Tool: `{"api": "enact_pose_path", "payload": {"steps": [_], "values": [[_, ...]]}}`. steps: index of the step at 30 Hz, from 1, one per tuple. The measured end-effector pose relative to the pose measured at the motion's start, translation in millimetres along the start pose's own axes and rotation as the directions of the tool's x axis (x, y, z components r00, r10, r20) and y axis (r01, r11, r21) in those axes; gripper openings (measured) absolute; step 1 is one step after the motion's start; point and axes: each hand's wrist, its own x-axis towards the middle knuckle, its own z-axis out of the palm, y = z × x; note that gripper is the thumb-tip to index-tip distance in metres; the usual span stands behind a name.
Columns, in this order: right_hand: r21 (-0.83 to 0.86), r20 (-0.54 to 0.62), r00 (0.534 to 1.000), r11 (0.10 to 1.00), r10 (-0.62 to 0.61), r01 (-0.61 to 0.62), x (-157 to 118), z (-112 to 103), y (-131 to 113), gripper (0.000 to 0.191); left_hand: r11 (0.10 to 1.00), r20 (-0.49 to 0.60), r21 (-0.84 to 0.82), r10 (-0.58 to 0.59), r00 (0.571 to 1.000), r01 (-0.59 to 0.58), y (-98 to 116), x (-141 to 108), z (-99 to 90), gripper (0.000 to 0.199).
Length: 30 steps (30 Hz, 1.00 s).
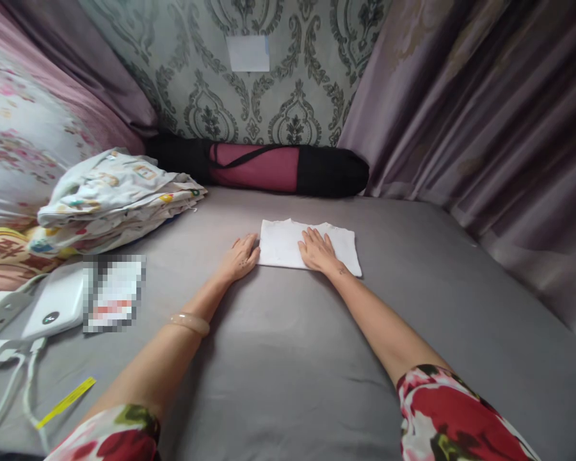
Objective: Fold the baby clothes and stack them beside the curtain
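Note:
A white folded cloth (281, 246), perhaps a garment, lies flat on the grey sheet (278, 339) in front of me. My right hand (318, 250) rests palm down on the cloth's middle, its fingers spread and pointing away from me. Beside the cloth's left edge, my left hand (244, 256) lies on the sheet with its fingers stretched out; its thumb side meets the edge or nearly so. A pale bangle (190, 323) circles my left forearm. Neither hand grips anything.
A black and maroon long bag (254, 168) lies along the patterned wall. At left are a pile of printed cloth (110, 198), a white power bank (60, 301), a power strip (2, 310), cables and a yellow strip (67, 402). Purple curtains (436, 96) hang at right.

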Motion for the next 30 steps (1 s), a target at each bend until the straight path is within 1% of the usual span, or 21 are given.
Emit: {"api": "enact_pose_path", "payload": {"steps": [4, 7, 10, 14, 17, 20, 22, 25, 28, 30], "values": [[0.017, -0.050, 0.999, 1.000, -0.016, 0.017, 10, 0, -24, 0.060, 1.000, 0.006, -0.019, -0.019, 1.000, 0.019, 4, -1, -5.5, 0.052], [0.031, -0.017, 0.999, 0.999, -0.031, 0.031, 7, -3, -39, 0.061, 0.999, 0.022, -0.027, -0.042, 0.999, 0.042, 7, -2, -9.0, 0.052], [0.019, 0.005, 1.000, 0.999, -0.026, 0.026, 5, -1, -39, 0.061, 0.999, 0.010, -0.039, -0.033, 0.999, 0.034, 4, -1, -6.9, 0.052], [0.015, 0.006, 1.000, 1.000, -0.009, 0.009, 20, 11, -35, 0.062, 1.000, -0.017, -0.027, -0.003, 1.000, 0.002, -5, 2, 3.1, 0.051], [0.035, -0.042, 0.999, 0.999, -0.016, 0.017, 32, 20, -46, 0.062, 1.000, -0.031, -0.030, 0.008, 0.999, -0.009, -10, 4, 7.6, 0.052], [0.058, -0.085, 0.995, 0.997, -0.055, 0.060, 34, 23, -63, 0.061, 0.999, -0.038, -0.050, 0.011, 0.999, -0.013, -9, 3, 6.1, 0.052], [0.058, -0.088, 0.994, 0.996, -0.066, 0.071, 30, 23, -71, 0.061, 0.998, -0.032, -0.055, 0.011, 0.999, -0.013, -7, 2, 3.8, 0.053], [0.046, -0.097, 0.993, 0.997, -0.063, 0.068, 27, 23, -74, 0.060, 0.999, -0.035, -0.049, 0.008, 0.999, -0.009, -5, 1, 2.1, 0.054], [0.044, -0.065, 0.997, 0.998, -0.031, 0.034, 34, 24, -77, 0.060, 0.999, -0.035, -0.046, -0.001, 0.999, -0.001, -5, 2, 1.9, 0.053], [0.049, -0.069, 0.997, 0.998, -0.023, 0.026, 41, 25, -84, 0.060, 0.999, -0.024, -0.053, -0.008, 1.000, 0.006, -6, 3, 1.8, 0.053]]}}
